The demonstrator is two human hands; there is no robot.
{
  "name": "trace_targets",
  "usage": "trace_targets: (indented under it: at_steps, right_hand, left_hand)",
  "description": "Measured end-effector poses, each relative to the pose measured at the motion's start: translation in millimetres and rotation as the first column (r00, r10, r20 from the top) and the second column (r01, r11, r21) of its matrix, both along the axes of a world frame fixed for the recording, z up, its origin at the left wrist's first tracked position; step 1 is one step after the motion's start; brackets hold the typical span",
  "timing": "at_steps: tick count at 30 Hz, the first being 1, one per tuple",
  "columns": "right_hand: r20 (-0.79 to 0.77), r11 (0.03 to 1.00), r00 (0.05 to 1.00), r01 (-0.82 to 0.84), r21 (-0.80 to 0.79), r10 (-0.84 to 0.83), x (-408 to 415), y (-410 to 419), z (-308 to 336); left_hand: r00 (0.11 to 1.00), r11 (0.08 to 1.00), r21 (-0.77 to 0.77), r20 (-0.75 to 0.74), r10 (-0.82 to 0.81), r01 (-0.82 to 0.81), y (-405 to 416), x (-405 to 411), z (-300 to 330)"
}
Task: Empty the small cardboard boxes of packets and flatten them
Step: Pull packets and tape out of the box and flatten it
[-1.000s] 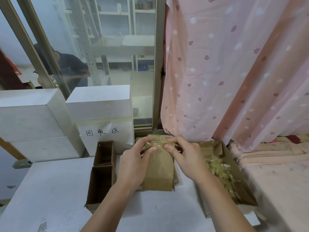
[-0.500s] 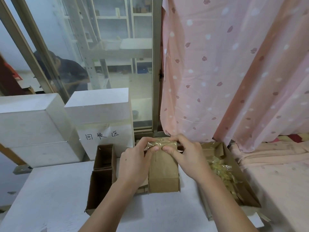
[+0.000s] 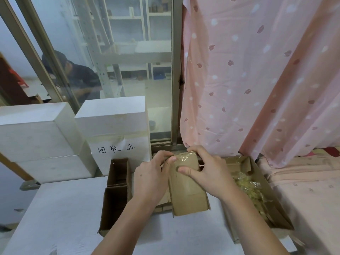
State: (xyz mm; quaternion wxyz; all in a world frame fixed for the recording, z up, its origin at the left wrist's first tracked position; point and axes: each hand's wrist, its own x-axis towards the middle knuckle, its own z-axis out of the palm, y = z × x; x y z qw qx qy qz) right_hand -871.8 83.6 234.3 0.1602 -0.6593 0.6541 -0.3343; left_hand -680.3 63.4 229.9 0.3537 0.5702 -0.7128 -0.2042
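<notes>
A small brown cardboard box (image 3: 187, 192) with clear tape across its top stands tilted in the middle of the white table (image 3: 55, 218). My left hand (image 3: 152, 177) grips its upper left side, thumb at the taped top edge. My right hand (image 3: 207, 172) grips the upper right, thumb pressed on the front face and fingers curled over the top. Flattened cardboard pieces (image 3: 163, 203) lie under the box, mostly hidden.
A long open divided carton (image 3: 115, 196) sits left of the box. An open carton (image 3: 266, 196) with clear yellowish packets (image 3: 252, 188) sits to the right. White boxes (image 3: 114, 129) stand at the back left, one labelled. A pink curtain (image 3: 248, 80) hangs behind; a person is beyond the glass.
The box has turned a little and sits lower in my hands. My right thumb has come down from the taped top onto the front face.
</notes>
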Motion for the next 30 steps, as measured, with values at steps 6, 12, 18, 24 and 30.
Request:
trace_targets:
  at_steps: [6, 12, 18, 24, 30]
  right_hand:
    - [0.018, 0.992, 1.000, -0.015, -0.128, 0.017, 1.2, -2.6, -1.3]
    - [0.126, 0.984, 0.992, 0.049, -0.170, -0.028, 3.1, -6.7, -4.7]
    - [0.120, 0.972, 0.992, 0.058, -0.227, -0.031, 10.3, -6.5, -4.3]
    - [0.025, 0.998, 0.999, 0.043, -0.036, -0.042, 9.2, -5.7, -0.8]
    - [0.101, 0.981, 0.988, 0.135, -0.141, -0.121, 13.4, -5.5, -8.1]
  left_hand:
    - [0.996, 0.997, 0.036, -0.053, -0.070, 0.072, 0.1, 3.7, 1.8]
    - [0.994, 0.992, 0.061, 0.017, -0.107, 0.106, 8.6, -1.8, -2.1]
    - [0.996, 0.993, 0.074, -0.024, -0.087, 0.088, 10.7, -5.5, -4.7]
    - [0.998, 0.996, 0.054, -0.021, -0.066, 0.067, 11.1, -1.5, -14.6]
    - [0.998, 0.997, 0.064, 0.052, -0.045, 0.042, 14.8, -8.3, -13.1]
